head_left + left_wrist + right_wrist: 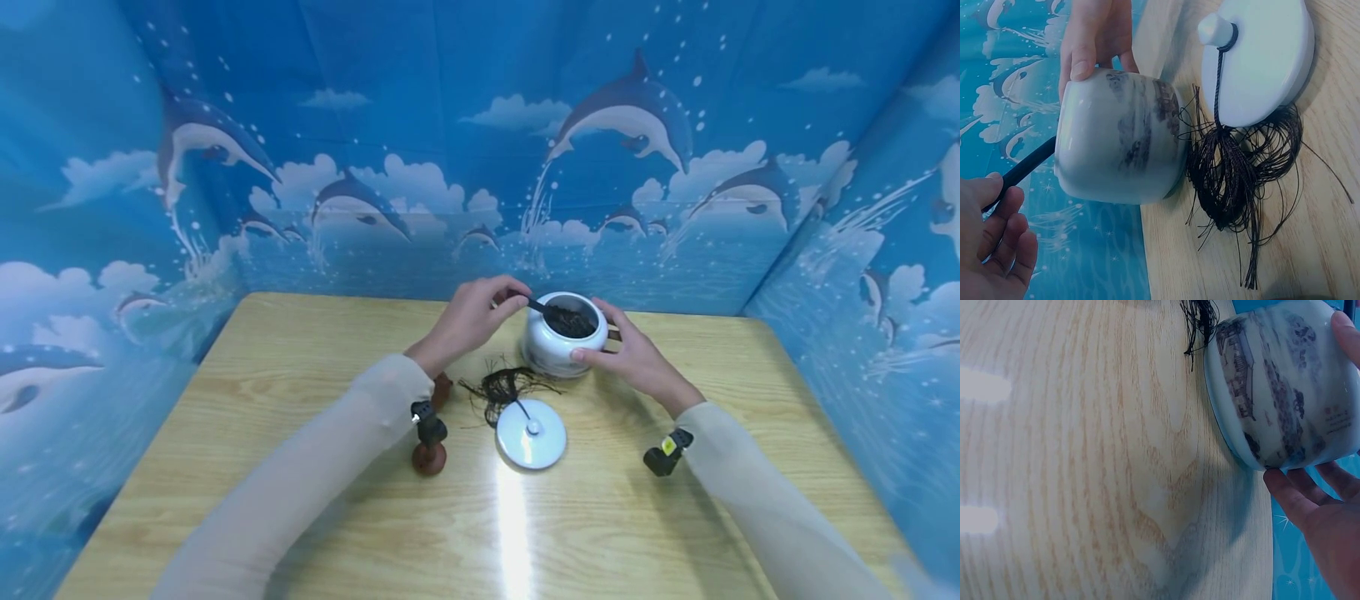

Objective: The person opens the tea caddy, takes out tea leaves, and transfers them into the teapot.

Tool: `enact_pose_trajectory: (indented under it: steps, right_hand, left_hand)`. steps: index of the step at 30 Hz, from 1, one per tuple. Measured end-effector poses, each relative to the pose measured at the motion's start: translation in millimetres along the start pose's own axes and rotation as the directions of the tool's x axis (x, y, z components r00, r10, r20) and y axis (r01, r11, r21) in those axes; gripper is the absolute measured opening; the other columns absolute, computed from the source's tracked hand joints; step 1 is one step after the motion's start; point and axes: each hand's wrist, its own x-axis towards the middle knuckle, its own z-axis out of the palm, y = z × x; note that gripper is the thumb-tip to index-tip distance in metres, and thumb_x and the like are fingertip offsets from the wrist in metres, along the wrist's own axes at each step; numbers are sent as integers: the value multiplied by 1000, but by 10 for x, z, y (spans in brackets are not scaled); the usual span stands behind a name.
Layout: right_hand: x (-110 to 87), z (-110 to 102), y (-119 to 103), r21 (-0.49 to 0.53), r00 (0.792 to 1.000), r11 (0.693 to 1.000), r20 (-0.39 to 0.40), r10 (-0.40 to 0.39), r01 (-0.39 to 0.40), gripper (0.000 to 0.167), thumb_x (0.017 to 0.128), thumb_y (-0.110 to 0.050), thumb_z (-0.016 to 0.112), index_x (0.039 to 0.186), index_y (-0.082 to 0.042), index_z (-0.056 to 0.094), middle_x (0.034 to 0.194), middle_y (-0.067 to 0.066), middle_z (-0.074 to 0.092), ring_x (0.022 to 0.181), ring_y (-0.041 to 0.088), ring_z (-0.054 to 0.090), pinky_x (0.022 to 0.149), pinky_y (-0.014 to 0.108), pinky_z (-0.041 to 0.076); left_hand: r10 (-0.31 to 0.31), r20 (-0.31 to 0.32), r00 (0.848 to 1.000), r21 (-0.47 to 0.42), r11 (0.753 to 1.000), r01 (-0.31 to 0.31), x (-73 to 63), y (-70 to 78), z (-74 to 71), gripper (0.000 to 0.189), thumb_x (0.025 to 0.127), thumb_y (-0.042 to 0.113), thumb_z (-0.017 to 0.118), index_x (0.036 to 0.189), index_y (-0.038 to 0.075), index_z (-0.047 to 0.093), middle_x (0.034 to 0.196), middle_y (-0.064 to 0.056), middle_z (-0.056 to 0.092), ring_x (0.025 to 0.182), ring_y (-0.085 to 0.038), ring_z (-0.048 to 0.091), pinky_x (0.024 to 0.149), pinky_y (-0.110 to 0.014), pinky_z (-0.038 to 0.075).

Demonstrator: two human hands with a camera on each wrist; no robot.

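My left hand (474,317) pinches the handle of a slim black tool (538,306) between thumb and fingers. The tool slants over the rim into a round white ceramic jar (546,352), and its far end is among dark tea leaves (573,322). My right hand (633,358) grips the jar from the right, thumb on the near side and fingers round the far side. A dark landscape print shows on the jar wall (1129,137) in the left wrist view. In the right wrist view, fingertips (1282,487) press against the jar's side.
Before the jar lies its white lid (517,446), knob up, with a dark stringy tassel (504,387) tied to it. Two small reddish-brown objects, one a rounded piece (429,459), lie by the left forearm. Dolphin-print cloth (450,150) hangs behind the wooden table (315,350).
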Motion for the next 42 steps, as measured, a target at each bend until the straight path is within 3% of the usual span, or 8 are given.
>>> enact_pose_trajectory:
  steps: [6,19,25,30,42]
  right_hand:
    - [-2,10,10,-6,1000,1000,-2,-2,1,112,97,-43,84,177,-27,7,182,11,19,162,46,31,124,63,41]
    - [-1,15,10,-26,1000,1000,-4,-2,2,111,97,-44,83,177,-28,8,182,11,17,162,46,31,124,65,40]
    - [-8,13,-4,-36,1000,999,-8,9,-9,112,96,-46,84,177,-29,7,183,11,16,162,47,30,124,67,39]
    - [-16,10,-12,-40,1000,999,-9,16,-17,112,96,-48,84,177,-30,7,183,11,16,163,47,30,123,68,39]
    - [-8,1,10,-50,999,998,-8,31,-31,114,96,-51,84,177,-33,6,183,10,14,163,46,29,124,71,36]
  left_hand:
    - [-28,-27,999,-28,999,27,-29,-37,-30,30,113,32,63,136,16,74,103,2,73,93,-18,66,72,-35,53]
    - [-115,-72,991,-147,984,104,-143,-146,-167,28,112,39,62,136,28,73,116,3,74,104,-16,67,80,-42,55]
    - [-134,-90,987,-183,976,116,-192,-152,-301,31,112,41,63,138,26,72,122,3,74,116,-23,69,89,-47,57]
    - [-152,-106,983,-213,969,127,-251,-144,-440,30,112,44,62,138,31,72,127,7,73,121,-21,68,99,-50,58]
    - [-182,-151,972,-216,965,147,-458,-160,-791,33,112,45,62,139,30,71,131,3,75,123,-21,69,99,-51,56]
